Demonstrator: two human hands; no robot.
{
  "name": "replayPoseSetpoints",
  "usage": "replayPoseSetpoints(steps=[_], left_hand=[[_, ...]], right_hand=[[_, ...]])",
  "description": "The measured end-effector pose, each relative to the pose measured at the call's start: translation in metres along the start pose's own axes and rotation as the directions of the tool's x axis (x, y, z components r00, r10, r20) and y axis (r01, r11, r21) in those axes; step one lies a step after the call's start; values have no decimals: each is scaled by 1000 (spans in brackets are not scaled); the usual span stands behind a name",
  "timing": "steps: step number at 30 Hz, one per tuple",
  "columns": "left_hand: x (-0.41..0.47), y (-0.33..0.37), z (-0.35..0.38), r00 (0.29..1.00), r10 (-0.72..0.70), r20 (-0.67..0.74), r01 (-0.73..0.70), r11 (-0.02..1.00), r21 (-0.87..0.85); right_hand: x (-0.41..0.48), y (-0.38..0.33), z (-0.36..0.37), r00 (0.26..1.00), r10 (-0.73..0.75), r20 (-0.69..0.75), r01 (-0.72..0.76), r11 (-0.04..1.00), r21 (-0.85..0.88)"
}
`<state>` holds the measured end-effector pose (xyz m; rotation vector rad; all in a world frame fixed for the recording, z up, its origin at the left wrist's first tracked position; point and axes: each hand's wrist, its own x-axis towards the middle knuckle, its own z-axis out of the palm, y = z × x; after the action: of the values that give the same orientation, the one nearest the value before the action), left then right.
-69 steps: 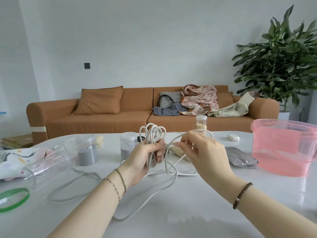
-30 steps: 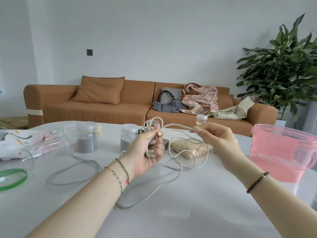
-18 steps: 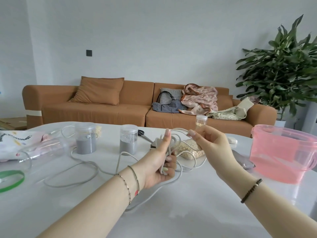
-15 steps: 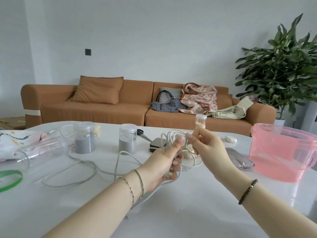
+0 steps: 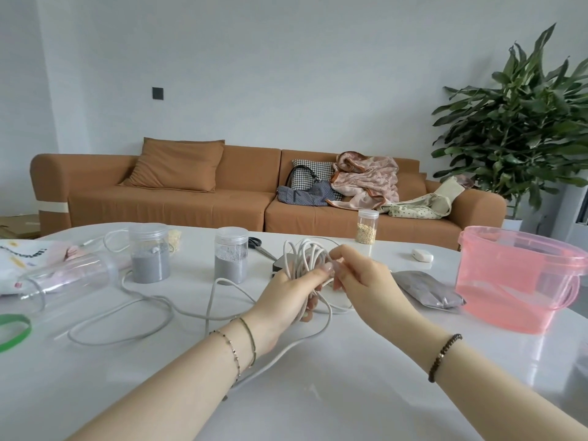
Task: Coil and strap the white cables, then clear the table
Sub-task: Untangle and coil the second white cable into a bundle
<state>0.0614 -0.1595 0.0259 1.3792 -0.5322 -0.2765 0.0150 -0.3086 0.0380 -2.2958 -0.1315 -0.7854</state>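
Note:
My left hand (image 5: 288, 299) grips a bundle of white cable loops (image 5: 302, 257) just above the white table (image 5: 318, 393), near its middle. My right hand (image 5: 362, 278) is right beside it and pinches a strand of the same cable at the top of the bundle. The loose tail of the cable (image 5: 133, 310) snakes over the table to the left and back under my left wrist. A second thin white cable (image 5: 109, 240) lies at the far left behind a jar.
Two lidded jars of grey powder (image 5: 149, 254) (image 5: 231, 253) stand left of my hands, a toppled clear jar (image 5: 63, 280) further left. A pink bucket (image 5: 521, 281) stands right, with a grey pouch (image 5: 426, 289) beside it. A grain jar (image 5: 367, 226), scissors (image 5: 259, 246), a green ring (image 5: 14, 331).
My right hand has brought another length of cable over to the bundle in my left hand, and the loose cable on the table has shortened and shifted. The two hands have closed together.

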Motion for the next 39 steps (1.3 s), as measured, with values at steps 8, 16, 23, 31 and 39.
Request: replayPoseSetpoints(steps=[8, 16, 23, 31, 39], left_hand=[[-1, 3, -5, 998, 49, 33, -47, 997, -58], [6, -1, -7, 998, -2, -64, -4, 995, -96], [13, 8, -21, 904, -6, -427, -151, 931, -333], [18, 19, -31, 648, -127, -751, -346, 829, -439], [9, 29, -19, 853, -83, -515, -249, 803, -541]], right_hand=[[0, -13, -3, 996, 82, -35, -74, 978, 193], [-8, -5, 3, 1000, 5, -13, -7, 988, -155], [-16, -9, 9, 978, -146, 150, 183, 945, -270], [-23, -19, 18, 888, -391, 243, 446, 863, -237], [-23, -6, 26, 885, -336, 322, 410, 890, -199]])
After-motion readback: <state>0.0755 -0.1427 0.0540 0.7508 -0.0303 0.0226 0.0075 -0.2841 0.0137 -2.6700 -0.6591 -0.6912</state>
